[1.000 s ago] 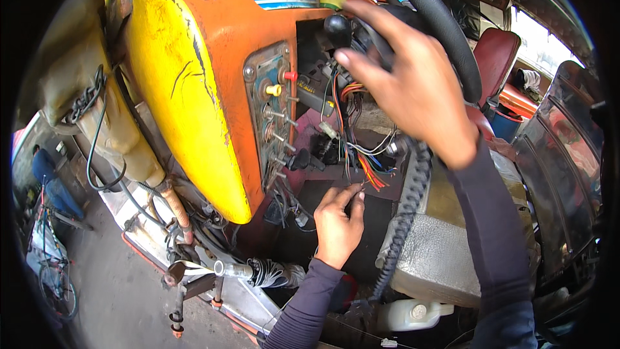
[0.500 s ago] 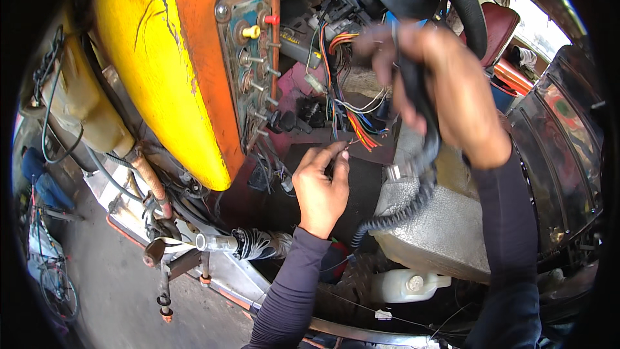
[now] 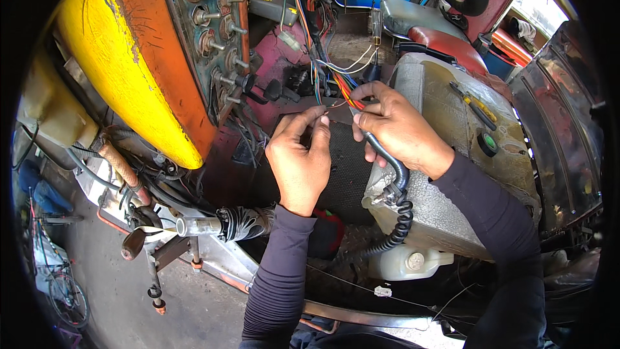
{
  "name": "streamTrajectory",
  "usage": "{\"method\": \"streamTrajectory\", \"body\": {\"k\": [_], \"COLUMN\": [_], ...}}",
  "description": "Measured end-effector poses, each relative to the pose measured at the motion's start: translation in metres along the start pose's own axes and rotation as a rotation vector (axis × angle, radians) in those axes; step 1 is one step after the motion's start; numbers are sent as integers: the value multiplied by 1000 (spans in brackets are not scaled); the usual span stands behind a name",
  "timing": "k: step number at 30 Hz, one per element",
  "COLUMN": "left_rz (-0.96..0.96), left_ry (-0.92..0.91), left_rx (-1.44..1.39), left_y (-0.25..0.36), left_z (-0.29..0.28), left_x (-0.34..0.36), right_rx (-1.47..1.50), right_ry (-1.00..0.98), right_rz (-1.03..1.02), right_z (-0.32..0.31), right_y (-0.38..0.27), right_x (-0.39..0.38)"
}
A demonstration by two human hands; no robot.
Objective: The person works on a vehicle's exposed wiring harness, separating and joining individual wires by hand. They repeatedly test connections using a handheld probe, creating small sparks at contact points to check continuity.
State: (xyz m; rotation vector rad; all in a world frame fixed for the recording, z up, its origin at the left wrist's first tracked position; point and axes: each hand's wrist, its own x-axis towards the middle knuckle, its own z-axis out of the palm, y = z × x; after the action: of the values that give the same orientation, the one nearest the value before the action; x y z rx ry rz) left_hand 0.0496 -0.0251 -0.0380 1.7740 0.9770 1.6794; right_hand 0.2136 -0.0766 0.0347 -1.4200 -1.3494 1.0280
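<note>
Left of the grey padded seat (image 3: 429, 221), we see the wire bundle (image 3: 343, 93), its loose coloured ends lying between two hands. We judge that a fine strand could snap or slip if the left hand (image 3: 298, 163) drew on it too hard, and that the black cable (image 3: 393, 160), coiled along the seat's near left side, could drag at the right hand (image 3: 405, 126) through its springy pull and jostle the ends. Left of the seat, the left hand is nearly closed, thumb and forefinger pinching a thin wire (image 3: 336, 105). At the seat's left edge, the right hand curls round the cable; whether its fingertips touch the coloured ends we cannot tell. The hands are near each other but apart. On the seat we note yellow-handled pliers (image 3: 480, 109) and a roll of tape (image 3: 488, 144).
</note>
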Motion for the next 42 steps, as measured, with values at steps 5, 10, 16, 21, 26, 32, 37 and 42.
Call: {"method": "streamTrajectory", "body": {"k": [5, 10, 16, 21, 26, 32, 37, 42], "left_rz": [-3, -8, -33, -28, 20, 45, 40, 45], "left_ry": [1, 5, 1, 3, 15, 7, -7, -2], "left_rx": [6, -12, -15, 10, 18, 2, 12, 23], "left_y": [2, 1, 4, 4, 0, 0, 2, 0], "left_z": [-3, -3, -7, -8, -7, -5, -7, -8], "left_x": [0, 0, -1, 0, -1, -1, -1, -1], "right_rx": [-20, -29, -20, -56, -132, -123, -160, -161], "right_ry": [8, 24, 34, 31, -3, 18, 36, 34], "right_rz": [-6, 5, -10, -44, -69, -67, -61, -65], "right_z": [4, 4, 5, 6, 14, 16, 21, 24], "right_y": [2, 1, 2, 1, -6, -4, -9, -10], "right_x": [10, 13, 14, 11, 2, 8, 9, 8]}}
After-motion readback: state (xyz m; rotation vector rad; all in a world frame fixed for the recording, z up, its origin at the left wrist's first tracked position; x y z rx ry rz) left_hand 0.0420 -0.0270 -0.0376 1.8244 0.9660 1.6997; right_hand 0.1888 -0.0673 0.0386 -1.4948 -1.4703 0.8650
